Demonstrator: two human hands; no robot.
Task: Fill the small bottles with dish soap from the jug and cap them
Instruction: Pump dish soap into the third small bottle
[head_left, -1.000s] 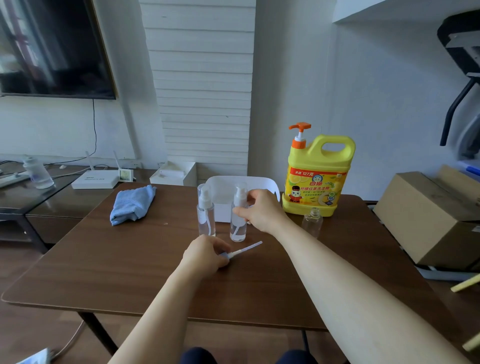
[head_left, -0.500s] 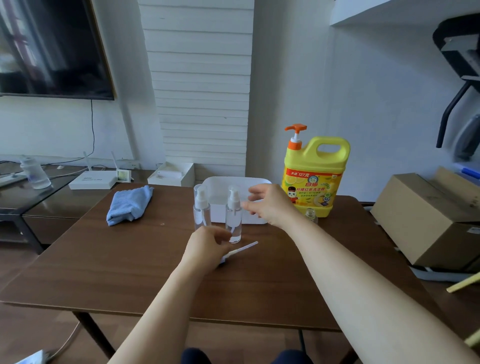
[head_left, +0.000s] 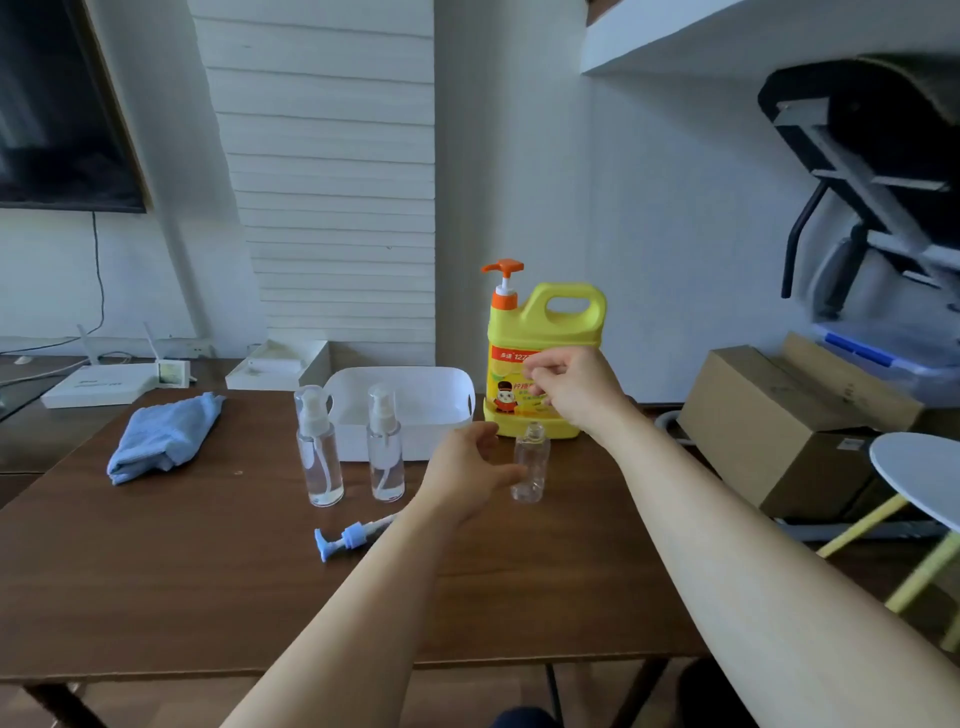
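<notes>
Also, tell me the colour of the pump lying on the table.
The pump is blue; head view.

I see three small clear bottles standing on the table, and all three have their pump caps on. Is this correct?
Not all three. In the head view, the left bottle and the middle bottle carry pump caps, but the third bottle, near the yellow jug, has a bare open neck. The rest is right.

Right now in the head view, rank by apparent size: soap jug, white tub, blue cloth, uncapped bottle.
1. soap jug
2. white tub
3. blue cloth
4. uncapped bottle
Jug and tub look close, so that order is unsure.
</notes>
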